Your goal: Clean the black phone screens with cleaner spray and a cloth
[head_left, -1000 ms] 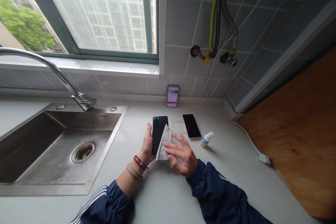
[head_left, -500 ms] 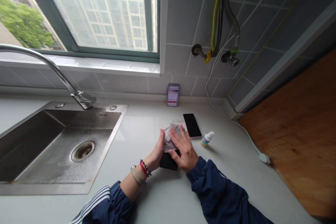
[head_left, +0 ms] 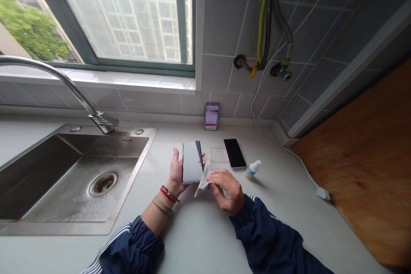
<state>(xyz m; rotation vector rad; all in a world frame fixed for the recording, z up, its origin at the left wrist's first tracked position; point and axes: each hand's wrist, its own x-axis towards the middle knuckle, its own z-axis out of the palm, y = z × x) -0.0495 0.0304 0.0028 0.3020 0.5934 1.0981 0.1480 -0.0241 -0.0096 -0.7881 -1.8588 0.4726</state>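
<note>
Counter: white kitchen countertop [head_left: 189,244] beside a steel sink [head_left: 96,180].
Left hand [head_left: 177,172]: curled around a black smartphone [head_left: 192,162], which stands tilted, its glass glaring pale; earlier it lay lower, beneath both hands.
Right hand [head_left: 226,192]: pinched closed on a grey cloth [head_left: 204,182] at the phone's right edge.
Hard to make out: a clear plastic piece [head_left: 218,154] beside a second phone [head_left: 235,153].

Phone [head_left: 234,153] on counter [head_left: 199,239], bottle [head_left: 252,170] right, sink [head_left: 96,143] left
</note>
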